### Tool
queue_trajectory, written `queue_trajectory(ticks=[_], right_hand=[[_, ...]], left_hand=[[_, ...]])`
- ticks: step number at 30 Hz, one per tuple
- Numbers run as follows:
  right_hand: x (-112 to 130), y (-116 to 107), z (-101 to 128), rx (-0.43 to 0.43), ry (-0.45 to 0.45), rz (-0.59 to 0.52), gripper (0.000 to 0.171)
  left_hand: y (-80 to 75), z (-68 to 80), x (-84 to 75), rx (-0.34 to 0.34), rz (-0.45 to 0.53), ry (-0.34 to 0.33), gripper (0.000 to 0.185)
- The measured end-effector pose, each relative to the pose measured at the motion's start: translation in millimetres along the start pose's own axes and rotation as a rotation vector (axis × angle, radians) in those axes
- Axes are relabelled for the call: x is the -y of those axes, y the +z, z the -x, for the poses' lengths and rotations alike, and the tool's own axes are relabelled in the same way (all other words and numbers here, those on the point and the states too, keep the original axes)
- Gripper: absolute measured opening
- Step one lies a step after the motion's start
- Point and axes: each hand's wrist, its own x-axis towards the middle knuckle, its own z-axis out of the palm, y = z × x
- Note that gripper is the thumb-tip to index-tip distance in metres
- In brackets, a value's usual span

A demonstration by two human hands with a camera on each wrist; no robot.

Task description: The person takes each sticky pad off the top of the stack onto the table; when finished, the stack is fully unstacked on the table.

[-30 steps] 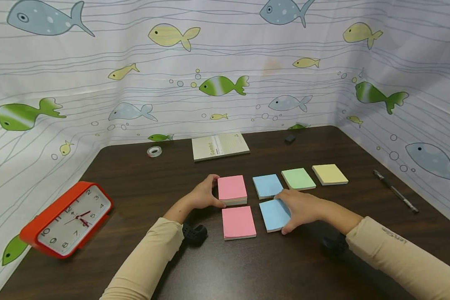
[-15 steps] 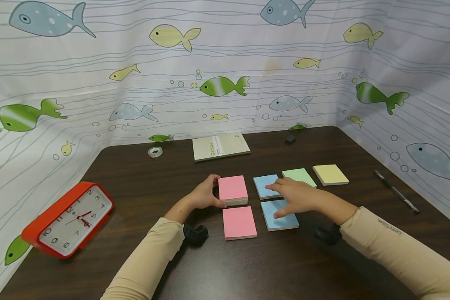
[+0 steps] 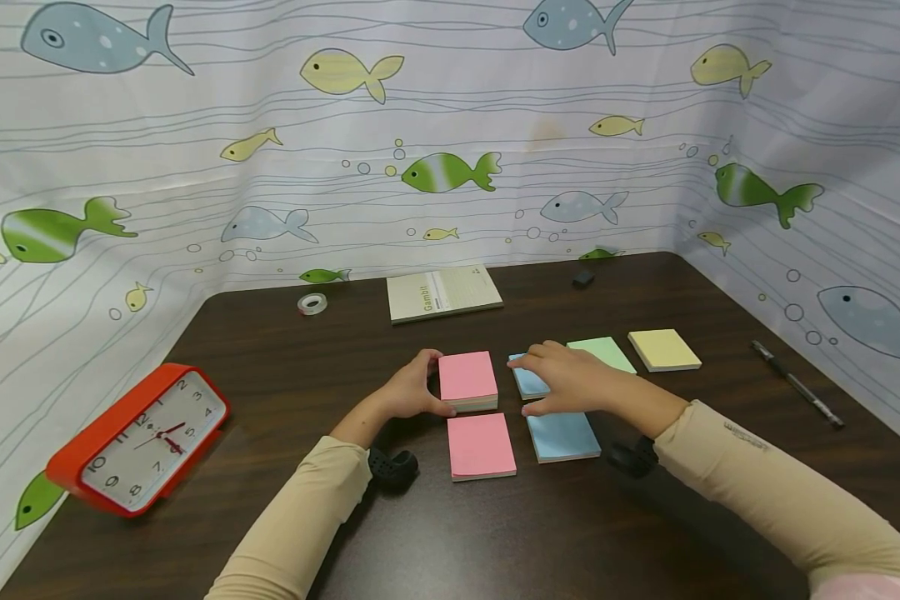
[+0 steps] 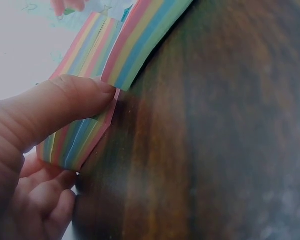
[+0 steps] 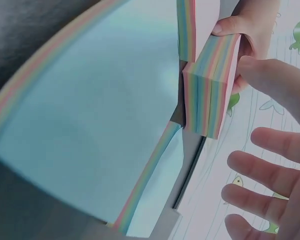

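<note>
My left hand (image 3: 405,392) grips a stack of pink-topped sticky note pads (image 3: 468,375), its thumb at the near corner and fingers along the far left side. Striped, many-coloured edges of the stack (image 4: 85,132) show in the left wrist view. In front of it lies a single pink pad (image 3: 482,447). My right hand (image 3: 579,379) hovers with spread fingers over the rear blue pad (image 3: 528,386), partly hiding it. Below that hand is the front blue pad (image 3: 564,439), which looms large in the right wrist view. No pad is between the right fingers (image 5: 262,165).
A green pad (image 3: 606,352) and a yellow pad (image 3: 664,350) lie to the right, with a pen (image 3: 798,385) beyond. Farther back are a notebook (image 3: 444,294), a tape roll (image 3: 312,304) and a small black block (image 3: 583,279). A red alarm clock (image 3: 141,442) stands left.
My right hand has let go of the front blue pad and moved left and away from me, over the rear one. That front pad sits slightly farther right. The left hand keeps its grip.
</note>
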Motion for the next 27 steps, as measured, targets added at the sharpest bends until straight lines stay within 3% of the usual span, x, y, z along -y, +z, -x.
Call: queue_trajectory(ticks=[18,27], right_hand=[[11,9,-43,0.018,0.025,0.009,0.072],[16,15,-64,0.08,0.046,-0.015,0.079]], left_hand=[[0.8,-1.3,0.7,-0.008,0.002,0.004,0.086],[-0.3,-1.3,0.2,-0.007,0.007,-0.001,0.085]])
